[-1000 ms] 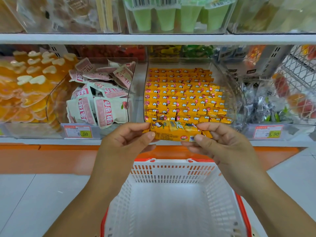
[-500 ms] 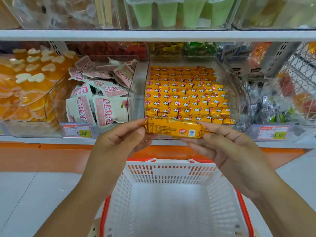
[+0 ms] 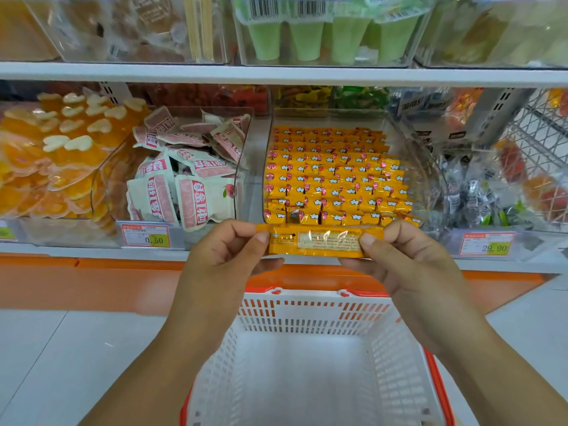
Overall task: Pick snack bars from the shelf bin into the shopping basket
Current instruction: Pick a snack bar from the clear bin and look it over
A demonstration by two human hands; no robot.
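Note:
A yellow-orange snack bar (image 3: 319, 241) is held level in front of the shelf edge, its printed back label facing me. My left hand (image 3: 227, 259) pinches its left end and my right hand (image 3: 408, 259) pinches its right end. Behind it, a clear shelf bin (image 3: 430, 167) holds several rows of the same orange bars (image 3: 332, 179). Below my hands stands a white shopping basket (image 3: 307, 315) with an orange rim, nothing visible inside it.
Left of the bar bin is a clear bin of white-and-pink pouches (image 3: 184, 179), then orange jelly packs (image 3: 46, 161). To the right are dark wrapped sweets (image 3: 479, 192) and a wire rack (image 3: 541, 130). Price tags (image 3: 146, 236) line the shelf edge. An upper shelf (image 3: 276, 73) runs above.
The bar has been turned over between my fingers, from its picture side to its printed back label. Both hands keep hold of its ends above the basket.

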